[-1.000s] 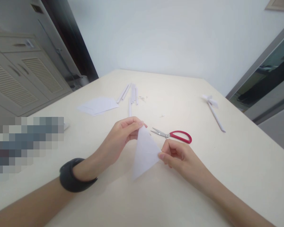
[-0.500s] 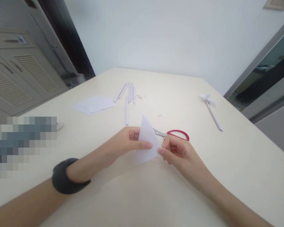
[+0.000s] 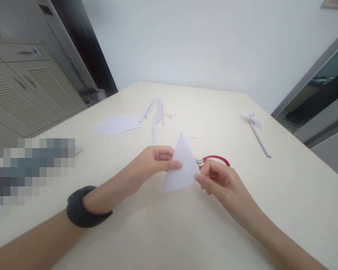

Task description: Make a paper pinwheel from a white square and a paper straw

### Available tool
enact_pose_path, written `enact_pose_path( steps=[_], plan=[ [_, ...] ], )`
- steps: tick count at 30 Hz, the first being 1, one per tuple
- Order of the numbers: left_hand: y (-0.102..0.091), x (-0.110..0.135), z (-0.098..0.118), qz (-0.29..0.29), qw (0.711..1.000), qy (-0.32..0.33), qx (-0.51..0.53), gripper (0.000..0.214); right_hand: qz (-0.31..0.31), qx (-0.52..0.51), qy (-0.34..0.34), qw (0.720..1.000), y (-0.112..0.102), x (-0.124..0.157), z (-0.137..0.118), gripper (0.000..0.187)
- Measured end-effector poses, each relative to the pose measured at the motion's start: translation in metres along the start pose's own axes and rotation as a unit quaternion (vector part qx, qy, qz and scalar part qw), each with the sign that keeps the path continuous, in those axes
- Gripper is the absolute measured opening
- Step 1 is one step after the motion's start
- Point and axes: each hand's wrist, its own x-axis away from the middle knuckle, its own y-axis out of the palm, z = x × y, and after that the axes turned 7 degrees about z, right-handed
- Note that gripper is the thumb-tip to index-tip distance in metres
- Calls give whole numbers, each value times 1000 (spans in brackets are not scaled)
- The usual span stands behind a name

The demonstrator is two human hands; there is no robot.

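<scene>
A white sheet of paper folded into a triangle [image 3: 183,174] is held up over the table, one corner pointing away from me. My left hand [image 3: 159,161] grips its left side, thumb on the front and fingers behind. At the lower right corner my right hand [image 3: 216,178] pinches the edge between thumb and finger. Just behind the paper and my right hand lie scissors [image 3: 216,156] with red handles; their blades are mostly hidden. A single rolled paper stick [image 3: 155,131] lies beyond my left hand.
Several paper sticks [image 3: 160,110] lie at the back beside a few tiny bits [image 3: 169,116]. Loose white sheets [image 3: 116,124] are spread at the left. A paper pinwheel on a stick [image 3: 259,138] rests at the right. A blurred-out object [image 3: 30,168] is at the left edge.
The paper and both hands have shifted slightly right in view, along with the whole scene. The triangle is turned a little, covering more of the scissor blades. Both hands keep their hold.
</scene>
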Motion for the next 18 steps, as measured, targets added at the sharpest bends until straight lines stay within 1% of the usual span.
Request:
enact_pose_path(
  steps=[3,8,12,15,18],
  plan=[
    [-2,0,2,15,1000,17,8,3,1,-3,-5,1000,-1,0,0,22],
    [-2,1,1,13,1000,12,17,8,1,-7,-3,1000,1,0,-1,23],
    [-2,0,-1,15,1000,26,8,8,1,0,-9,1000,0,1,-2,23],
    [-2,0,-1,12,999,33,7,12,3,0,-5,1000,0,1,-3,24],
    [-1,-2,-1,-7,999,39,-4,21,12,-6,-11,1000,-1,1,-2,24]
  ],
)
